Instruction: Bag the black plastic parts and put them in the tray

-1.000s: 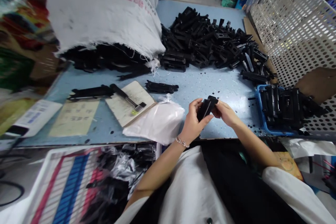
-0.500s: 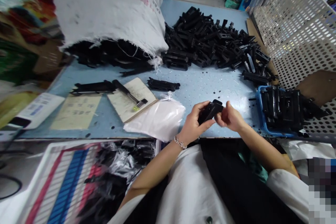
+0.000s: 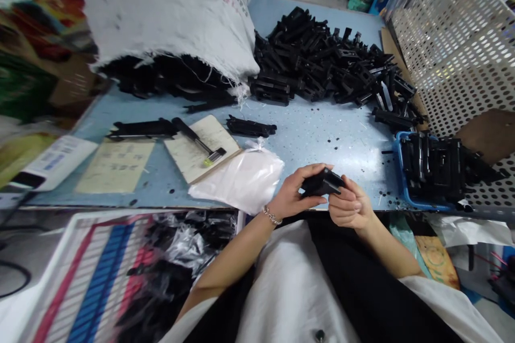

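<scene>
Between my two hands, just above the table's front edge, is a black plastic part (image 3: pixel 319 183). My left hand (image 3: pixel 295 190) is closed round its left end, thumb below and fingers above. The fingers of my right hand (image 3: pixel 351 204) are curled and pinch the part's right end. A tied white plastic bag (image 3: pixel 249 177) lies to the left of my left hand. Behind it are a similar black part (image 3: pixel 251 126) and a notepad (image 3: pixel 197 163) with a black-handled tool (image 3: pixel 199 142) across it. To the right stands a blue basket (image 3: pixel 406 185) filled with black parts.
A heap of black parts (image 3: pixel 325 61) covers the back of the blue table (image 3: pixel 317 128). A white woven sack (image 3: pixel 169 16) spills more at the left. On the right stands a perforated white crate (image 3: pixel 462 43). Below the table edge is a striped crate (image 3: pixel 94 278) with bagged parts.
The black part has turned and come lower, closer to my body. My right hand, earlier beside its end with the thumb raised, now grips that end.
</scene>
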A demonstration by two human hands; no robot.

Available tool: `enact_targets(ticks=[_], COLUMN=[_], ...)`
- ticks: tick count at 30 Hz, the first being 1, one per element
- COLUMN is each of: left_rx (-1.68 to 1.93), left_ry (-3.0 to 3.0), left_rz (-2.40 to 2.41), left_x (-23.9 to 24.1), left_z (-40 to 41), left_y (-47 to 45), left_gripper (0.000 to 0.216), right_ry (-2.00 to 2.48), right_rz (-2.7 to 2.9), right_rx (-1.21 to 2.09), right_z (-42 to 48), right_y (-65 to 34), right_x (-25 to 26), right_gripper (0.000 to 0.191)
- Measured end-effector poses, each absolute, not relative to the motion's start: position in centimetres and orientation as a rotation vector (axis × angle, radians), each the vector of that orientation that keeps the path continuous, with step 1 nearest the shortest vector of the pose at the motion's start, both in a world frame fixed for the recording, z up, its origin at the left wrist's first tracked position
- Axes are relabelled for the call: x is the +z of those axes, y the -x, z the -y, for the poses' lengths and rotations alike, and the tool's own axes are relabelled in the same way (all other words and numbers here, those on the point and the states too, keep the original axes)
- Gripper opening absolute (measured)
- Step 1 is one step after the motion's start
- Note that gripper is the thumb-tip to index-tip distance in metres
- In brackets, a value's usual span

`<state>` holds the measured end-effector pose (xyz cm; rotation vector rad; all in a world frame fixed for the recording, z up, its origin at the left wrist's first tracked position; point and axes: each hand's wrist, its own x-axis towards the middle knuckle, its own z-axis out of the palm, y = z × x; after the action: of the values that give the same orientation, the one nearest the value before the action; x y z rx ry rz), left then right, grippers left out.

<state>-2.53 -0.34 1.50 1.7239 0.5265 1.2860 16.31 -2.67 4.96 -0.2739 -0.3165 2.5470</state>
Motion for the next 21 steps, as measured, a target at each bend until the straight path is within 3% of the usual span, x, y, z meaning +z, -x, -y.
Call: enact_targets(ticks=[5, 10, 12, 14, 18, 21], left_rx=[1.169, 1.027, 1.020, 1.038, 1.081, 1.103], left_ry=[-1.759, -1.805, -1.829, -1.847, -1.872, -1.861], left_rz=[-0.494, -0.677, -0.727, -0.748, -0.710, -0.662], left_x=[2.5, 2.8, 2.9, 3.1, 3.2, 3.0], left_z=[0.4, 0.8, 0.9, 0.8, 0.8, 0.8], left_y=[3.3, 3.9, 4.0, 4.0, 3.9, 3.8], left_gripper=[0.074, 0.069, 0.070, 0.071, 0.072, 0.072], right_ry=[0.784, 1.170, 1.181, 1.184, 0.840, 0.572], right_rz=[1.163, 2.251, 2.308, 2.208, 1.562, 0.950], right_rx=[2.088, 0.794, 0.583, 0.828, 2.109, 2.564], right_z=[2.8, 1.4, 1.0, 0.9, 1.4, 2.1], right_y=[-17.6, -19.8, -20.1, -19.9, -18.7, -17.9], right_x=[5.9, 6.7, 6.4, 5.7, 3.8, 3.2], right_gripper=[0.058, 0.039, 0.038, 0.043, 0.077, 0.069])
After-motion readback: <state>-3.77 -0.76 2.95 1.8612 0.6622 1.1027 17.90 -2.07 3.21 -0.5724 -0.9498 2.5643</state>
